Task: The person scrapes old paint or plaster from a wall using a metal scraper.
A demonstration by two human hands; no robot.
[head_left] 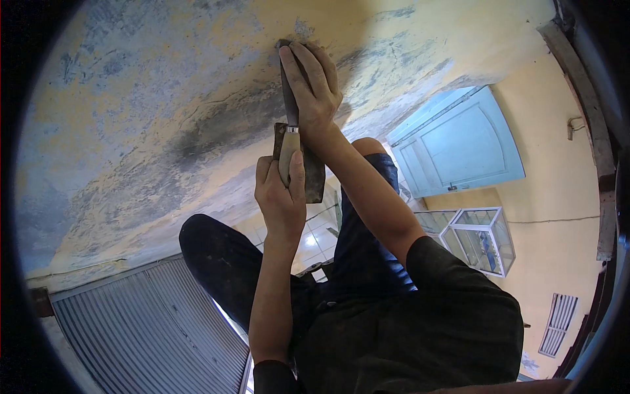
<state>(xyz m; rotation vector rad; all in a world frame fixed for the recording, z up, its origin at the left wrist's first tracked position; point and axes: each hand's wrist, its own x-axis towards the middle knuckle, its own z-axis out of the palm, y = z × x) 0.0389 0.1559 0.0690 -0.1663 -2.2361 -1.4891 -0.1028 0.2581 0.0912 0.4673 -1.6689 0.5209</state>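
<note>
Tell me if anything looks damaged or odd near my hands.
Yes, the wall in front of you looks worn: its yellow surface is broken by rough grey-blue patches, with a dark smudge left of the tool in your left hand. The yellow wall at right looks far more even.

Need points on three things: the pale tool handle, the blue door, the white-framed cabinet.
Pale tool handle [287, 151]: head view, middle of the grip.
Blue door [462, 142]: head view, door panel.
White-framed cabinet [472, 227]: head view, frame crossbar.
</note>
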